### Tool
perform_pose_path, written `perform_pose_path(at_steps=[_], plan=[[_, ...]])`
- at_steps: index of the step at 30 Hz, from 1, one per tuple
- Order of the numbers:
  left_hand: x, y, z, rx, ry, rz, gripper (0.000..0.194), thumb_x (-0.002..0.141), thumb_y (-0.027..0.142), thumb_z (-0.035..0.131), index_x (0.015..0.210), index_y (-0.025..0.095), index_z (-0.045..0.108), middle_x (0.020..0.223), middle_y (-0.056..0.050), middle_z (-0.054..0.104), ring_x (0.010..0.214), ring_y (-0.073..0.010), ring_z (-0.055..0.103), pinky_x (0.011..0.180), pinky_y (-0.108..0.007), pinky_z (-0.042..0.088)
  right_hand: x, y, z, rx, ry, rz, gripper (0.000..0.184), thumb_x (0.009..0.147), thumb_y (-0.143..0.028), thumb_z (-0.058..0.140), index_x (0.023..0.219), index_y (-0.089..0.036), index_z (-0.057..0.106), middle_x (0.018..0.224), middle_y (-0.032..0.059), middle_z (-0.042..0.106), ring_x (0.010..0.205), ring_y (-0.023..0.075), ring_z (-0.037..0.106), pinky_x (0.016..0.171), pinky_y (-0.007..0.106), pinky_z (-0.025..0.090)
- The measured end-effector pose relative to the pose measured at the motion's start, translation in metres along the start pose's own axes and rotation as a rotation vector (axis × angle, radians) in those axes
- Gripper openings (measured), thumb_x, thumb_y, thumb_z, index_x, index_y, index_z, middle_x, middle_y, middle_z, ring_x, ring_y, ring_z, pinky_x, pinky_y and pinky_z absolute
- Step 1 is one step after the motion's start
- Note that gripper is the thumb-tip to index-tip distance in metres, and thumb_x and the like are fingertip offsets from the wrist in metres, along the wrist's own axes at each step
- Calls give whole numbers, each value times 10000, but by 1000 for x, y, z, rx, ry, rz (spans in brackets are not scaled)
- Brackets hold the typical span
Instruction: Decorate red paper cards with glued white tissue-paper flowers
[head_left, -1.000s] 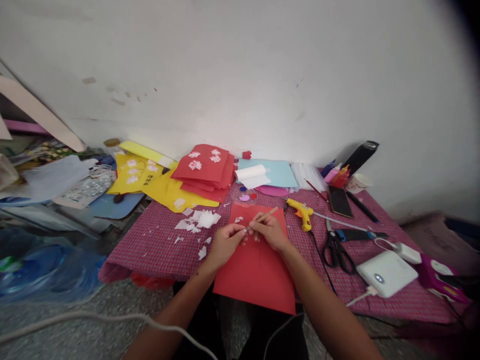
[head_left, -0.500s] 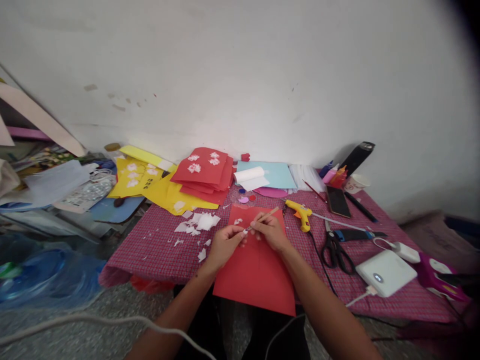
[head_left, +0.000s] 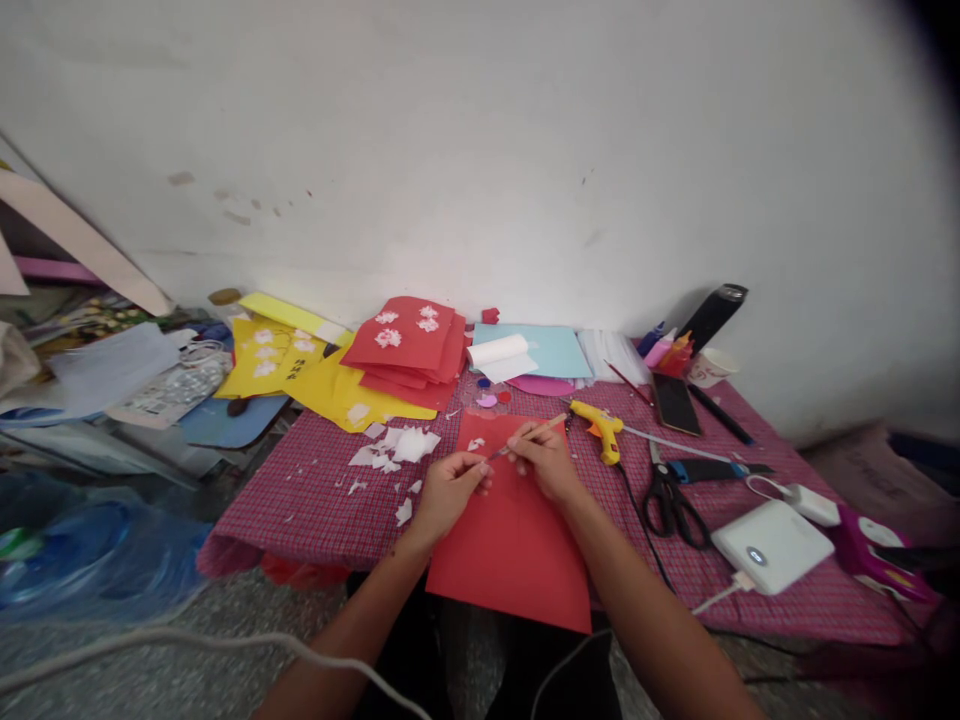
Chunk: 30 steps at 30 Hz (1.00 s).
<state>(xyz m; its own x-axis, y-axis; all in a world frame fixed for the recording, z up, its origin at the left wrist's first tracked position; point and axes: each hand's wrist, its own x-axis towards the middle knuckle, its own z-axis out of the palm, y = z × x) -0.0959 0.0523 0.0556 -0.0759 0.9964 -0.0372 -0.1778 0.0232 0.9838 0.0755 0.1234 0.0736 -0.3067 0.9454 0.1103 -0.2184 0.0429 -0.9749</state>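
A sheet of red paper (head_left: 517, 550) lies on the table in front of me, with a small white paper bit (head_left: 476, 443) near its upper left part. Over that sheet, my right hand (head_left: 541, 462) is closed around a thin wooden-handled paintbrush (head_left: 541, 428), its tip angled down to the left. Close to the brush tip, my left hand (head_left: 452, 488) is closed in a pinch. Whatever sits between its fingertips is too small to make out. Torn white paper pieces (head_left: 409, 444) are scattered left of the red sheet.
Red sheets with white paper blossoms (head_left: 405, 340) are stacked at the back, beside yellow sheets (head_left: 375, 398). A yellow glue gun (head_left: 600, 428), black scissors (head_left: 671, 505), a utility knife (head_left: 701, 470), a phone (head_left: 676, 403) and a white power bank (head_left: 772, 545) lie on the right.
My right hand and the paintbrush have shifted slightly up and right, away from my left fingertips. The white bit seen at the left fingertips before is now hardly visible.
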Motion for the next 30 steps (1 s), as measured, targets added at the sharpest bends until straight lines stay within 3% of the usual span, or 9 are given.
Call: perform_pose_path(at_steps=[5,8,11,16,20,22,25,27,30], plan=[[-2,1,-3,80,77,46,199,814,353,675,887,172,710,761,-27,707,653,-153,632,637,-274,507,4,-5,-7,66,206,-57,215,762,-319,744,686,-209,575,551,-42,568,405,90,430,387,231,285],[-3,5,-9,361,102,192,180,860,332,639,937,205,740,827,-39,734,737,-183,656,722,-302,504,4,-6,-6,34,202,-62,221,770,-326,735,669,-208,577,568,-37,565,423,94,426,405,242,292],[2,9,-12,602,37,371,173,884,275,614,968,248,763,956,-63,758,878,-227,678,855,-348,488,3,-7,-4,1,181,-51,223,766,-333,734,659,-211,581,569,-35,564,433,103,434,417,251,293],[14,19,-4,787,-72,490,245,891,237,607,1095,255,743,1107,-106,737,1023,-277,659,978,-414,450,4,-5,-5,-17,185,-56,219,766,-346,739,674,-216,588,565,-38,559,429,108,421,414,255,281],[2,29,-9,882,-27,565,400,862,230,648,1261,251,654,1312,-103,645,1230,-288,559,1089,-443,386,3,-5,-6,-32,189,-66,230,769,-364,742,670,-217,595,586,-29,564,451,108,433,419,247,306],[-8,33,-29,973,24,579,357,906,226,578,1256,250,645,1286,-88,657,1198,-253,576,1073,-422,415,2,-6,-5,-42,200,-57,241,759,-371,749,665,-213,593,584,-28,558,453,108,436,418,242,312],[-17,40,-85,1125,203,571,263,939,230,501,1120,215,692,1128,-84,711,1098,-239,616,1023,-405,452,0,-8,-2,-37,203,-60,241,747,-361,756,665,-204,592,583,-32,551,450,102,437,427,237,315],[-15,45,-128,1219,391,484,264,918,239,498,1070,178,706,1071,-110,713,1037,-264,629,978,-419,469,0,-8,0,-35,193,-73,238,753,-351,752,661,-201,590,582,-34,548,448,98,436,433,235,312],[-9,48,-177,1260,468,337,309,862,259,522,1077,141,710,1011,-124,712,944,-271,640,881,-404,499,0,-7,1,-40,169,-77,245,763,-348,748,654,-202,584,573,-34,542,446,97,426,432,237,304]])
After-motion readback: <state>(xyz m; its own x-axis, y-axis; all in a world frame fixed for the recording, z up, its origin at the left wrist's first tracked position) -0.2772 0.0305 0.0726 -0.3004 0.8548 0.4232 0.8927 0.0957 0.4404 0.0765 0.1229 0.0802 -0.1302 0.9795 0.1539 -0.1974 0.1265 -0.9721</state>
